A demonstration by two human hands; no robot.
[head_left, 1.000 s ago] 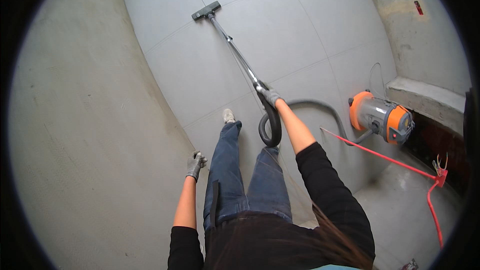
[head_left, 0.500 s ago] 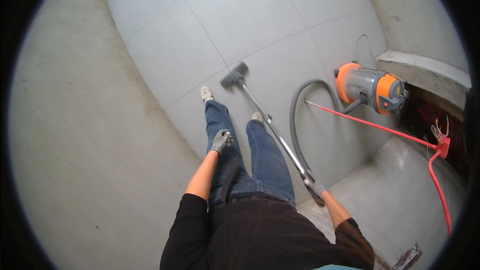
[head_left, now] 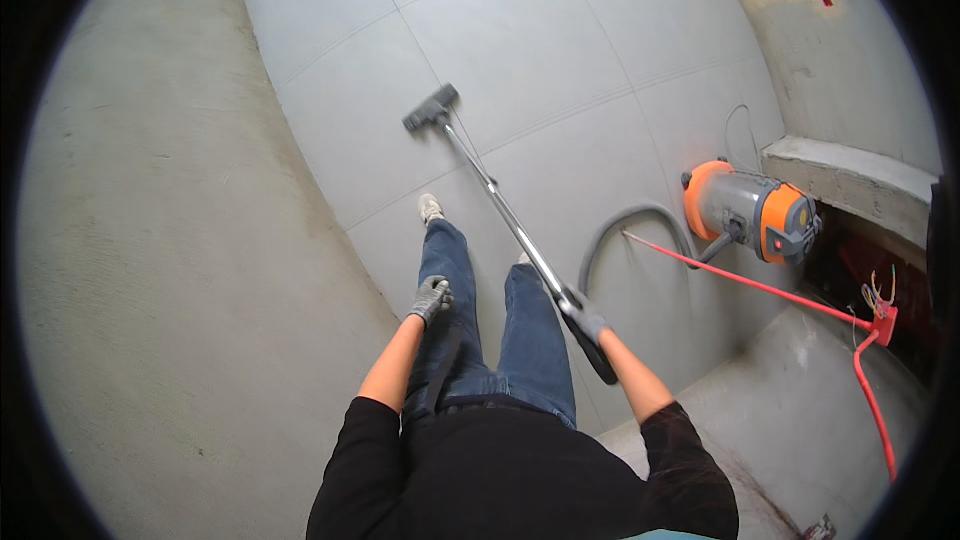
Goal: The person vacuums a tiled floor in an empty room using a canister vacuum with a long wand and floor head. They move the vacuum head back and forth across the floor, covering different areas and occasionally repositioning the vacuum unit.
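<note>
My right hand (head_left: 582,317), in a grey glove, is closed around the upper end of a vacuum cleaner wand (head_left: 510,215). The black grip end (head_left: 602,364) sticks out behind the hand. At the far end of the metal tube, a flat dark floor nozzle (head_left: 431,109) rests on the grey tiles. My left hand (head_left: 431,299), also gloved, hangs by my left thigh with its fingers curled and nothing visible in them. A grey hose (head_left: 640,210) loops to the right, toward the orange and grey vacuum cleaner (head_left: 738,205); part of it is hidden behind my right hand.
Red conduit (head_left: 745,278) crosses the floor on the right to a red junction box (head_left: 884,324) with loose wires. Behind the vacuum cleaner is a concrete ledge (head_left: 850,175) above a dark recess. A bare wall (head_left: 170,240) runs along the left.
My right hand has pushed the wand forward, so the nozzle sits farther ahead and more to the left. The left hand stays curled by the thigh. The whole view has shifted slightly.
</note>
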